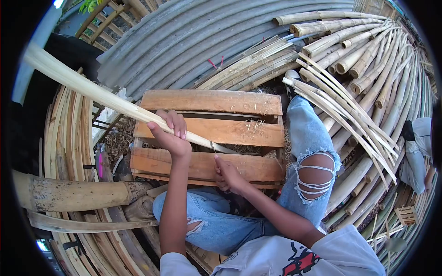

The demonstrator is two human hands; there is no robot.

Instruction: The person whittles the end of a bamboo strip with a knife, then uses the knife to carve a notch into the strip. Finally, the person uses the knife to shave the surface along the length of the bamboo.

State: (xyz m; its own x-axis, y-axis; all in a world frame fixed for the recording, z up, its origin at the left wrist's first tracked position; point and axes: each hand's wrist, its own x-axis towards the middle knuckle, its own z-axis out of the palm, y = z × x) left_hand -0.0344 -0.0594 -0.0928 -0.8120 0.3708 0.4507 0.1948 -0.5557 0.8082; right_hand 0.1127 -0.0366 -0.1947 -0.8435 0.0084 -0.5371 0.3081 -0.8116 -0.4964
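Note:
A long pale split bamboo strip [106,100] runs from the upper left down over a low slatted wooden crate [207,162]. My left hand [172,135] is closed round the strip near its lower end, with the thumb along it. Below and to the right, my right hand [229,175] is closed on a knife [213,146], its handle mostly hidden in the fingers. The thin blade stands against the strip close to its tip. Fine shavings [253,125] lie on the crate's middle slat.
Thick bamboo poles [368,83] are piled at the right, with several split strips [343,108] across them. More strips [69,138] lie at the left beside a stout bamboo pole [78,193]. Corrugated sheet metal [184,41] stands behind. Another person's leg [416,156] shows at far right.

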